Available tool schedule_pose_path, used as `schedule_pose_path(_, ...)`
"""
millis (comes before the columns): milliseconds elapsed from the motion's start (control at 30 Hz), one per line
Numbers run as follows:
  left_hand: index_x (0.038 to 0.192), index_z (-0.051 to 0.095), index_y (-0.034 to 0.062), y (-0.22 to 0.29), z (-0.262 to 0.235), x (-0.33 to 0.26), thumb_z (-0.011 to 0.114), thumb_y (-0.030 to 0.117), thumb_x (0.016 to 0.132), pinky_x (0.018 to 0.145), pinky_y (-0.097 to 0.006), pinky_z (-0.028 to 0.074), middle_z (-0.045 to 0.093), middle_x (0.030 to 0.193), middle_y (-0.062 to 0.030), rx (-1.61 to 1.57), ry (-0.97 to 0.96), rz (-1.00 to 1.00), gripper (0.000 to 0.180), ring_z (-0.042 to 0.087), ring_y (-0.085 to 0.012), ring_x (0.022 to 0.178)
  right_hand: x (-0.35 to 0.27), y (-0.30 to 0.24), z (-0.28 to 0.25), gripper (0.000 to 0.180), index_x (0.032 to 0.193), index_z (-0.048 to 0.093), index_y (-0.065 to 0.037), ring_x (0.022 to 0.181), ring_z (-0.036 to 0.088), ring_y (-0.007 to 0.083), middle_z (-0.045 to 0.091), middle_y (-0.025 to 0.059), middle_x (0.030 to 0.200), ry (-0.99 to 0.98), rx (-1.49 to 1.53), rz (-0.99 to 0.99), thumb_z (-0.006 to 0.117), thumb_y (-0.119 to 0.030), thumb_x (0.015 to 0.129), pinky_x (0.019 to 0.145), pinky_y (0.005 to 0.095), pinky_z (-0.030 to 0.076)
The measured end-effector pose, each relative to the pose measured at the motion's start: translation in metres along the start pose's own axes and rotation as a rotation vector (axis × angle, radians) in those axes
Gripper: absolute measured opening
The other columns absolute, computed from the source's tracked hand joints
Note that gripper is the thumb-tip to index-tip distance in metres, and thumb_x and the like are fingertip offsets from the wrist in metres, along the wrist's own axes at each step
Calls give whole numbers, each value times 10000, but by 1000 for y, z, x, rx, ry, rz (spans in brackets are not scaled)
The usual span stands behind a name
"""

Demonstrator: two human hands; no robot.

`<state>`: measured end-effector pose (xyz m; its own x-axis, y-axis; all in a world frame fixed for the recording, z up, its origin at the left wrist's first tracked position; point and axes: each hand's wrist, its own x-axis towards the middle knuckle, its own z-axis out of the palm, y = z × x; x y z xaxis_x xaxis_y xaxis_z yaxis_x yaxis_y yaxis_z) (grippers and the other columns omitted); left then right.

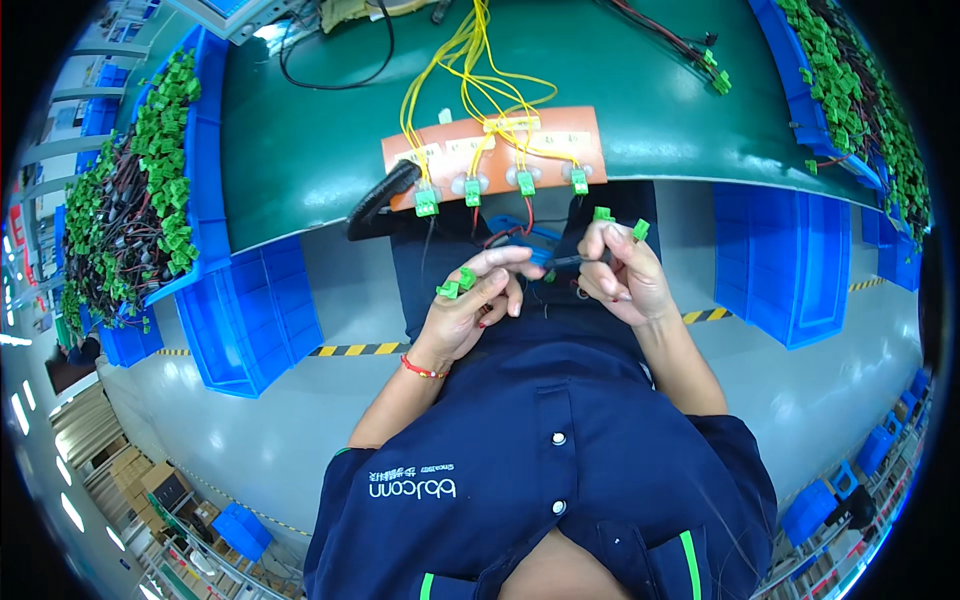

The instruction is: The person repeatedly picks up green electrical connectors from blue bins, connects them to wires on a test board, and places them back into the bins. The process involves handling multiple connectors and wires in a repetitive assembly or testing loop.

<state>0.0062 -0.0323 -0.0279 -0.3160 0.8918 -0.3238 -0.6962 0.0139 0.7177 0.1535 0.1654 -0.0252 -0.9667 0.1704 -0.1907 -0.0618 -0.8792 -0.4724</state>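
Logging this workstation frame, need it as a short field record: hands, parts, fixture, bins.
left hand: partly curled, green connectors by the thumb; grip unclear
right hand: curled, dark slim piece extending from it toward the left hand
at right hand: two green pieces beyond the knuckles
fixture: orange board at table edge, four green terminal blocks along its near edge, yellow wires running to them
table: green
side bins: blue, one each side, heaped with green-ended leads
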Motion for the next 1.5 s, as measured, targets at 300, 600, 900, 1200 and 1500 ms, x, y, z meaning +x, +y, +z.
schedule_pose_path(300,1256,580,-29,14,-31,-11,370,298,1078,795,-282,492,659,1122,-112,-16,460,332,427,624,-152,946,-3,-16,-15,333,950,607,-12,402,326,40,542,38,583,33,-11,-103,484,-300,1062,417,199,252)
schedule_pose_path(600,1265,566,-38,40,6,11,243,385,1104,754,-326,512,650,854,-100,-72,92,186,556,626,-181,731,-8,-18,-4,300,988,688,-16,444,308,10,574,17,620,298,-469,-75,582,-295,1020,435,189,210)
schedule_pose_path(900,877,524,75,36,17,-6,367,379,1093,443,-241,189,253,587,74,-247,130,43,405,196,-44,459,-3,-24,-1,267,1031,730,-37,513,257,-3,346,-119,591,413,-665,-87,613,-276,1005,468,215,170)
schedule_pose_path(1200,743,565,15,35,40,-44,404,345,1090,486,-248,215,310,546,48,269,-156,-205,505,248,-63,498,9,-24,16,299,988,700,19,556,228,5,321,-115,643,247,-768,-65,575,-251,1019,493,220,154)
schedule_pose_path(1500,1222,608,-26,37,29,-26,648,242,976,507,-231,211,372,655,83,102,100,-87,365,280,-18,538,6,-27,41,279,787,662,-19,707,559,51,639,-4,719,-111,-934,3,608,-187,1002,647,252,436)
